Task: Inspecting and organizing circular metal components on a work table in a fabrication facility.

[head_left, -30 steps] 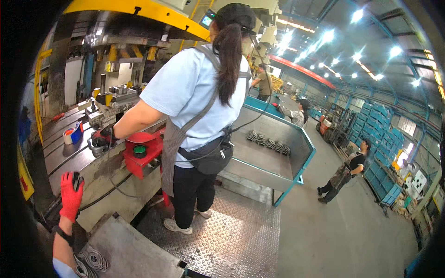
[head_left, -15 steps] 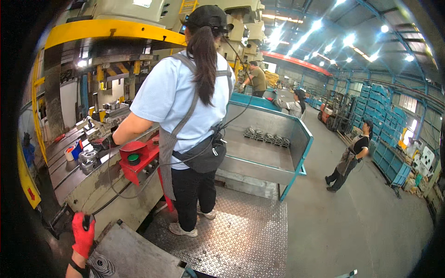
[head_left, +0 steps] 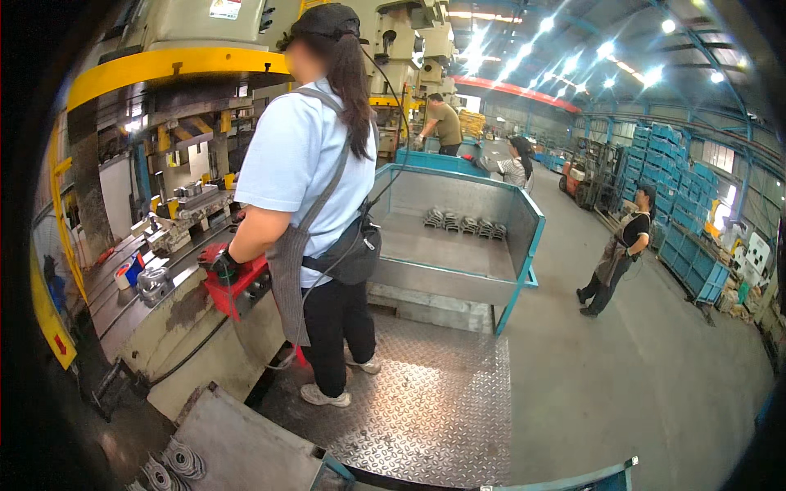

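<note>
Neither of my hands shows in the head view now. At the lower left, a stack of curved metal parts [head_left: 187,461] lies on the near grey metal table [head_left: 246,442]. A co-worker in a light blue shirt [head_left: 286,155] and grey apron stands in front of me, turned to the press on the left. The co-worker's gloved hand [head_left: 219,260] rests at a red control box [head_left: 237,286]. On the press bed [head_left: 123,307] sit a rounded metal block [head_left: 154,285] and a blue and white roll [head_left: 128,272].
A blue-framed metal bin [head_left: 450,282] holds a row of formed metal parts [head_left: 464,223]. Tread plate [head_left: 426,409] covers the floor by the co-worker. Another person [head_left: 618,250] stands in the aisle near stacked blue crates [head_left: 667,188]. A forklift [head_left: 585,176] stands farther back.
My red-gloved left hand, closed round a small dark object, has left the view. The co-worker's arm has come back from the press to the red box. The view has shifted slightly.
</note>
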The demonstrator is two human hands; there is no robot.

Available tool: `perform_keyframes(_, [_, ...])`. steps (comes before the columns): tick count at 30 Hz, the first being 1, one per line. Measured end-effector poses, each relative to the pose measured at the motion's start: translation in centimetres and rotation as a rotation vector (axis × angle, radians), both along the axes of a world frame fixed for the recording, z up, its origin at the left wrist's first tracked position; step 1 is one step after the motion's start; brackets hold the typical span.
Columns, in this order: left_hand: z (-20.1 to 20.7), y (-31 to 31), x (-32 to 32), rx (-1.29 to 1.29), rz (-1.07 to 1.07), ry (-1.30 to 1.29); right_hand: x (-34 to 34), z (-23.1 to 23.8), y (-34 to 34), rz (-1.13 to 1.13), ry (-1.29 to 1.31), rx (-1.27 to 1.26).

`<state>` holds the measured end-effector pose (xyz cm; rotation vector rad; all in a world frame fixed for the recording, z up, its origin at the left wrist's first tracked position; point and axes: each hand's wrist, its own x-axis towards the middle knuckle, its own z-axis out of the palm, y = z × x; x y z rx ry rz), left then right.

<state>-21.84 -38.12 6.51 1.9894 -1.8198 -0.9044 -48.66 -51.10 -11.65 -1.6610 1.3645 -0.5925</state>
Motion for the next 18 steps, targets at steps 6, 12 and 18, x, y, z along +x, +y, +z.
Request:
perform_keyframes(6, [3.2,-1.3,-2.3,0.091,0.099,-0.023,-2.3,0.1,0.2,0.037,0.064,0.100])
perform_keyframes(12, [0.2,-0.2,-4.8,-0.244,-0.008,-0.080,-5.0,-6.4,1.1,0.146,0.173,-0.019])
perform_keyframes(18, [0.1,0.8,-6.7,-0.082,0.101,0.035,-4.8,2.5,0.7,0.063,-0.033,0.310])
